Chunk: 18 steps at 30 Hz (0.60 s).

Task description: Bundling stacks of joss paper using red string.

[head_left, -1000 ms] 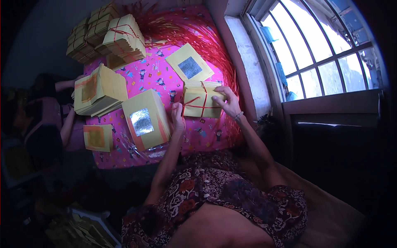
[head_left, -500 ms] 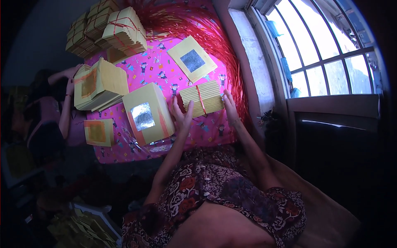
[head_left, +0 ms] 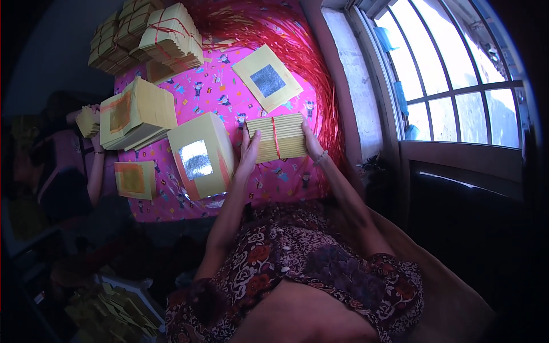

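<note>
My left hand [head_left: 247,153] and right hand [head_left: 311,143] clamp a tied bundle of yellow paper [head_left: 278,137] by its two ends — held on edge over the pink cloth [head_left: 229,97], just right of a silver-foiled stack [head_left: 200,155], below a loose foiled sheet [head_left: 267,77].

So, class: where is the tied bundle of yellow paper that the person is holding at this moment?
In the head view, the tied bundle sits just right of centre on the pink cloth, gripped between the left hand and right hand, below the silver-square sheet.
</note>
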{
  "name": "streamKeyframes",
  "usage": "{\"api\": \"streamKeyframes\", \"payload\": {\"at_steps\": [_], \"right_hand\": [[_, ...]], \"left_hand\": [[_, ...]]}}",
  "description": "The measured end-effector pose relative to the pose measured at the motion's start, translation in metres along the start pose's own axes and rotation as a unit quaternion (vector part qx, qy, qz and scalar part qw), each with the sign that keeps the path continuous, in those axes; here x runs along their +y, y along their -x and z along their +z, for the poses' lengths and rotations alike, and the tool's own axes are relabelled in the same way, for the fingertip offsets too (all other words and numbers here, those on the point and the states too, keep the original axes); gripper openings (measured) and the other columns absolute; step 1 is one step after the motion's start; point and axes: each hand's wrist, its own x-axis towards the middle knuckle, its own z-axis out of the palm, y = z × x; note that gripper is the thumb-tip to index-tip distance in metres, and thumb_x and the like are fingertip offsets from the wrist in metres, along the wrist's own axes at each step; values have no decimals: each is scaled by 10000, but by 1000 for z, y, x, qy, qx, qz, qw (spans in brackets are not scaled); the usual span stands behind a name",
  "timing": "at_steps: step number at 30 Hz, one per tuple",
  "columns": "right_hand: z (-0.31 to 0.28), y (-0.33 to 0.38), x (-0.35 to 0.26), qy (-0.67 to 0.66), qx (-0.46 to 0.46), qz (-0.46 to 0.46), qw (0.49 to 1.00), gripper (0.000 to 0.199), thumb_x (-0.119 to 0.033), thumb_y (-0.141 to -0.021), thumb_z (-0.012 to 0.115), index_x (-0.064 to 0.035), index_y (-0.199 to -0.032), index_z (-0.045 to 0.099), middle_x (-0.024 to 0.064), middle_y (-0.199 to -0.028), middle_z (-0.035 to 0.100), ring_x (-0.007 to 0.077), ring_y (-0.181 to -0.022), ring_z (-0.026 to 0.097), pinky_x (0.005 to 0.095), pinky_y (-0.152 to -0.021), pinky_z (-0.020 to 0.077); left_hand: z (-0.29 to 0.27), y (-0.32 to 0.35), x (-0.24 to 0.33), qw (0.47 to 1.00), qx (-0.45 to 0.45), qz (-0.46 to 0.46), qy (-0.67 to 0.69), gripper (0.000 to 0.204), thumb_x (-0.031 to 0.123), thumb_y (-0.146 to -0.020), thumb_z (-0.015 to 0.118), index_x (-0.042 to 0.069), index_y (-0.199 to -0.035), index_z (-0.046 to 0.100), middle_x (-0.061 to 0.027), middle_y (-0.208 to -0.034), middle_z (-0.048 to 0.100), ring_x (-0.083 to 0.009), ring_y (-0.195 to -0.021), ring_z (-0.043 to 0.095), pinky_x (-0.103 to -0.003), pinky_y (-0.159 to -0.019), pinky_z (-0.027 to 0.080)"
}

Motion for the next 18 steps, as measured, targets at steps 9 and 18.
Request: {"api": "streamKeyframes", "payload": {"at_steps": [9,18], "right_hand": [[34,1,-26,-16,-6,7,1000,596,-439,-996,225,-95,-1469,109,53,-1518,155,179,-1381,162,302,-1124,114],[-15,-15,-2,6,2,24,1000,653,-479,-981,260,-53,-1459,129,145,-1450,288,228,-1331,289,322,-1095,225]], "left_hand": [[-30,-11,-49,982,0,-105,154,664,467,-937,429,35,-1406,247,-113,-1357,370,-211,-1255,352,-335,-1031,290],[2,-6,6,995,45,-77,-54,672,498,-918,465,11,-1363,340,-152,-1317,455,-227,-1198,436,-328,-999,334]]}}
